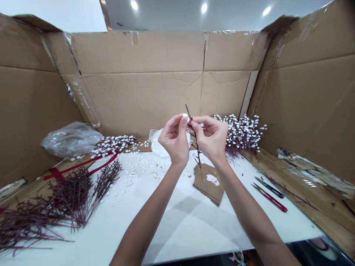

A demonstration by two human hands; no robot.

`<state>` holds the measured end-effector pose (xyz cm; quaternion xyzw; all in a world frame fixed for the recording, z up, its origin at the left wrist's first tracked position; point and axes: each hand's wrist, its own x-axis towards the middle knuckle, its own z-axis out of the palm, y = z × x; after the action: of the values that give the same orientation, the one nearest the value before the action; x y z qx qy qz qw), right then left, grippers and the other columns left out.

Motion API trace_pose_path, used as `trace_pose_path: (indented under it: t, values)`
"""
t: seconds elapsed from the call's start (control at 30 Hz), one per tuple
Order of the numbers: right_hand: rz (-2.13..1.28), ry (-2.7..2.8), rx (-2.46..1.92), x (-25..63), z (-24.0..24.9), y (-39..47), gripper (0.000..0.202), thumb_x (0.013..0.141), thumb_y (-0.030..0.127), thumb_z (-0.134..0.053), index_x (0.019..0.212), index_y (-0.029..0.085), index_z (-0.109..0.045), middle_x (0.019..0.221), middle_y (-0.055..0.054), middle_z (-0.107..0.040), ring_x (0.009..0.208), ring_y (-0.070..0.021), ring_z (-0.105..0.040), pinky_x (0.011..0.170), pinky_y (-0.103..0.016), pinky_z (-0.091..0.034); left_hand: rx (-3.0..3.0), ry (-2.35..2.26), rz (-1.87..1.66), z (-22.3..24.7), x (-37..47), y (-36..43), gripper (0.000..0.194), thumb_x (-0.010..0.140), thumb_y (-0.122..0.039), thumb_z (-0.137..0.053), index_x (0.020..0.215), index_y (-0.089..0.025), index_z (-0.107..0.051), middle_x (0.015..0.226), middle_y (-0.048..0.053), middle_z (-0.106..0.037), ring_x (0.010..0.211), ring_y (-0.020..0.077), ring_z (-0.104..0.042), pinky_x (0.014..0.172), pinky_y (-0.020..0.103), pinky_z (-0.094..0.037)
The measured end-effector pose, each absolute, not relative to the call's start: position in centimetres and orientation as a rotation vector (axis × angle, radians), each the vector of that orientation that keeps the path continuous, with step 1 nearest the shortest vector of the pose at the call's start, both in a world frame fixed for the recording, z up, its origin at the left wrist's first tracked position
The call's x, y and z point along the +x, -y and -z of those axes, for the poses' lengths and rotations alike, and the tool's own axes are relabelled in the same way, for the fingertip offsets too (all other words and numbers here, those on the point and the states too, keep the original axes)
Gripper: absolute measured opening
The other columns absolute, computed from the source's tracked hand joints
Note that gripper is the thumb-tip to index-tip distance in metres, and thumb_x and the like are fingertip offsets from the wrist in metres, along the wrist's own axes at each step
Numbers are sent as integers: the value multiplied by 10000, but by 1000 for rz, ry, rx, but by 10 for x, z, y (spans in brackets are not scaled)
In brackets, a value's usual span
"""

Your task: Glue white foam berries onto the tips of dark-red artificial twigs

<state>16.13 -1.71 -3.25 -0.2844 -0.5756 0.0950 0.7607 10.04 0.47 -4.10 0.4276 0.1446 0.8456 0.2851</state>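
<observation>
Both hands meet above the middle of the table. Between thumb and fingers, my left hand (176,138) pinches a small white berry (185,116). My right hand (212,136) grips a thin brown artificial twig (197,149) that points upward past the fingertips and hangs down below them. More white berries show around the right fingertips and on the twig's far side. The exact contact between berry and twig is hidden by the fingers. Under the hands lies a torn piece of cardboard (205,188) with a white smear (212,180) on it.
Bundles of bare brown twigs (72,195) with red ribbon (104,162) lie at left. White-berry stems (118,143) and a clear plastic bag (72,138) are behind them. Loose white berries scatter mid-table. At right are a berry bunch (241,135) and red and black snips (273,199). Cardboard walls (144,88) enclose the table.
</observation>
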Motion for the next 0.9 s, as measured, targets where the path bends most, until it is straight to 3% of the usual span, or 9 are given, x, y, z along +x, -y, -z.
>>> trace_pose_path:
  t: [0.17, 0.43, 0.9]
  values:
    - [-246, 1258, -626, 162, 31, 18, 82, 731, 149, -610, 719, 168, -689, 696, -14, -722, 648, -132, -674, 582, -232, -555, 1148, -385, -2251, 39, 99, -3, 119, 718, -300, -720, 776, -200, -691, 739, 0, -698, 686, 102, -655, 647, 211, -528]
    - [-483, 1290, -554, 165, 29, 17, 88, 717, 223, -674, 774, 157, -688, 774, -35, -725, 719, -150, -689, 702, -297, -588, 1105, -374, -2226, 35, 93, -3, 153, 707, -308, -732, 792, -191, -681, 770, 16, -695, 704, 103, -651, 647, 206, -527]
    - [-427, 1195, -575, 139, 20, 28, 29, 732, 172, -637, 741, 165, -663, 782, -29, -723, 739, -140, -690, 749, -284, -586, 1127, -364, -2234, 23, 80, -1, 220, 695, -383, -728, 795, -198, -663, 732, 5, -680, 692, 112, -650, 616, 205, -517]
